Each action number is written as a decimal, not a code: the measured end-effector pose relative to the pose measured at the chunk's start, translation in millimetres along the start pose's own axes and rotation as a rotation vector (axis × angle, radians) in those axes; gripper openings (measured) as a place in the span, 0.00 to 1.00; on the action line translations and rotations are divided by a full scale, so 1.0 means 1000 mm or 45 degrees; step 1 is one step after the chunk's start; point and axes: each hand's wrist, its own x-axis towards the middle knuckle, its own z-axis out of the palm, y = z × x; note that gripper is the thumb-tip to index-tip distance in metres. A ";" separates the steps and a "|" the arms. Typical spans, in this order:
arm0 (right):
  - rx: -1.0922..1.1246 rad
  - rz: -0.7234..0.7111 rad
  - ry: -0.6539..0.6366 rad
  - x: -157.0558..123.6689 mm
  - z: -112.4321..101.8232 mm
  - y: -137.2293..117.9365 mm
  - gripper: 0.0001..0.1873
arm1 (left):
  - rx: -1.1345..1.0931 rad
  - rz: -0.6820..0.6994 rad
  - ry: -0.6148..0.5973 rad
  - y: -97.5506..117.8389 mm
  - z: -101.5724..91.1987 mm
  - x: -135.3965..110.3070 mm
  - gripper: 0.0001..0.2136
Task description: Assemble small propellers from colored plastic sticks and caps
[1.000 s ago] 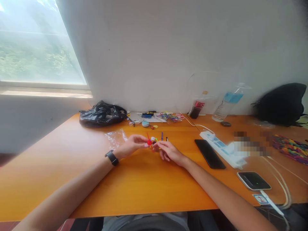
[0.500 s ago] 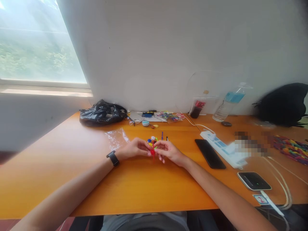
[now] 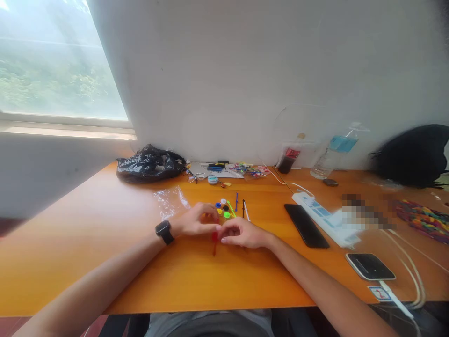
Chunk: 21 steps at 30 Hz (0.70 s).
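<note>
Between my fingertips is a small red plastic piece (image 3: 214, 238), a round part on a thin stem that points down toward me. My left hand (image 3: 196, 220), with a black watch on its wrist, pinches near its upper end, partly hiding it. The curled fingers of my right hand (image 3: 247, 234) close on it from the other side. Just beyond lie small round discs, among them a green disc (image 3: 227, 215), a white disc (image 3: 223, 201) and a blue disc (image 3: 218, 205). Thin arrow-tipped sticks lie beside them, including a blue stick (image 3: 236, 201) and a black stick (image 3: 243, 208).
A clear plastic bag (image 3: 171, 201) lies behind my left hand, and a black plastic bag (image 3: 150, 164) sits by the wall. To the right are a black phone (image 3: 306, 225), a white power strip (image 3: 315, 210), a charging device (image 3: 370, 266) with cables, and a water bottle (image 3: 324, 161).
Both hands have come slightly nearer to me with the red piece, which has shifted left and down. My right hand has lowered, uncovering more discs and sticks.
</note>
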 end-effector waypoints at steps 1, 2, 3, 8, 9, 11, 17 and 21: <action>-0.014 -0.035 -0.027 0.000 0.001 -0.003 0.16 | 0.073 0.048 0.055 0.002 0.000 0.000 0.12; -0.016 -0.053 -0.060 -0.001 0.002 -0.005 0.16 | 0.127 0.094 0.091 0.003 0.000 0.000 0.11; -0.012 -0.058 -0.084 -0.001 0.003 -0.007 0.16 | 0.162 0.132 0.108 0.004 0.001 0.000 0.11; -0.042 -0.125 0.281 -0.004 0.000 -0.009 0.13 | 0.182 0.201 0.073 0.007 0.005 0.001 0.14; -0.084 -0.168 0.438 -0.005 -0.002 -0.010 0.13 | 0.200 0.215 0.051 0.006 0.006 0.001 0.15; -0.205 -0.277 0.688 -0.007 -0.006 -0.015 0.10 | 0.269 0.271 -0.002 0.005 0.010 0.002 0.17; -0.440 -0.452 0.518 -0.008 0.004 -0.032 0.11 | 0.437 0.452 -0.105 0.006 0.023 0.005 0.23; -0.302 -0.370 0.328 -0.006 0.015 -0.032 0.13 | 0.498 0.467 -0.145 0.005 0.027 0.006 0.26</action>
